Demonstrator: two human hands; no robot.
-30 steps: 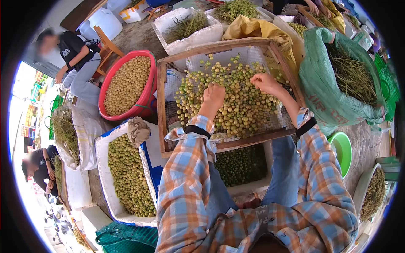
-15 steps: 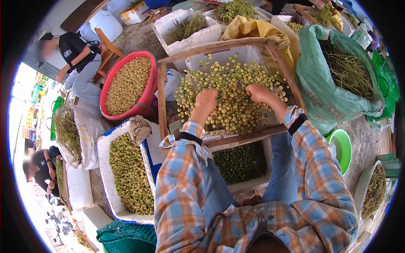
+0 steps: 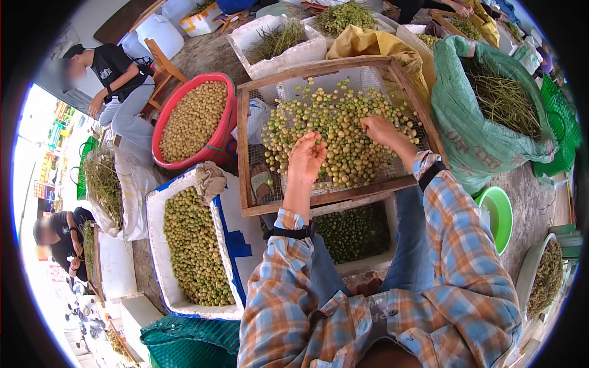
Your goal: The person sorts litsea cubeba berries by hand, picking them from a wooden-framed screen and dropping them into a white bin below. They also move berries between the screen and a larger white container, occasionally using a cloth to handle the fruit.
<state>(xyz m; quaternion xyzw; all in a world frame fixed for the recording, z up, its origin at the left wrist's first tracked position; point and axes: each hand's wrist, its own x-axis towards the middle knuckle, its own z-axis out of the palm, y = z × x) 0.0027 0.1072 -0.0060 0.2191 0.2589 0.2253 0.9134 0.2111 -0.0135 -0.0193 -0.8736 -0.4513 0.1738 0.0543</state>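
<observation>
Small round green and yellowish fruits (image 3: 343,153) lie spread over a wood-framed wire-mesh screen (image 3: 331,199) in front of me. My left hand (image 3: 307,161) is raised above the screen's near left part, palm turned up and fingers curled in. A small round fruit appears to be pinched at its fingertips. Towards the right, my right hand (image 3: 381,130) rests among the fruits, back of the hand up and fingers bent closed. What is under those fingers is hidden. Below the screen, a white box (image 3: 362,267) holds darker green fruits.
On the left stand a red tub (image 3: 232,122) of pale fruits and a white foam box (image 3: 161,257) of greenish fruits. A green woven sack (image 3: 454,110) of stems and a green basin (image 3: 500,214) stand right. A seated person (image 3: 116,73) is at the upper left.
My left hand has drawn back towards me and turned palm up, its fingers now off the heap. The right hand has shifted only slightly. The view has swung a little.
</observation>
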